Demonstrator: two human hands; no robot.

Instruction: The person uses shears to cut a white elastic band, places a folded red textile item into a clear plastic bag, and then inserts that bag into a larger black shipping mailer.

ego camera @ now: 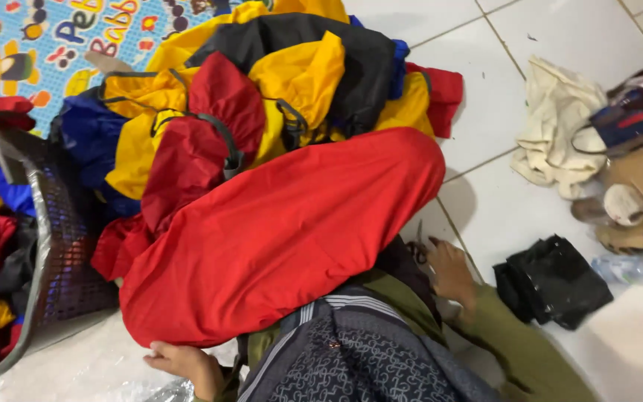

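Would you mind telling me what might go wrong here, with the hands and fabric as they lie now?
The right hand rests beside what looks like small scissors, partly hidden by the red fabric, so a finger or the cloth might get nicked. That fabric drapes over the lap with only the left hand at its edge, so it may slide onto the tiled floor. The heap of garments could topple.

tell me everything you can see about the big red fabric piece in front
The big red fabric piece is a smooth, thin, slightly shiny cloth, plain red with soft folds. It lies spread across the person's lap, its upper edge resting against the pile of red, yellow, blue and black cloth items. The left hand touches its lower edge; the right hand sits by its right edge, with what look like scissors.
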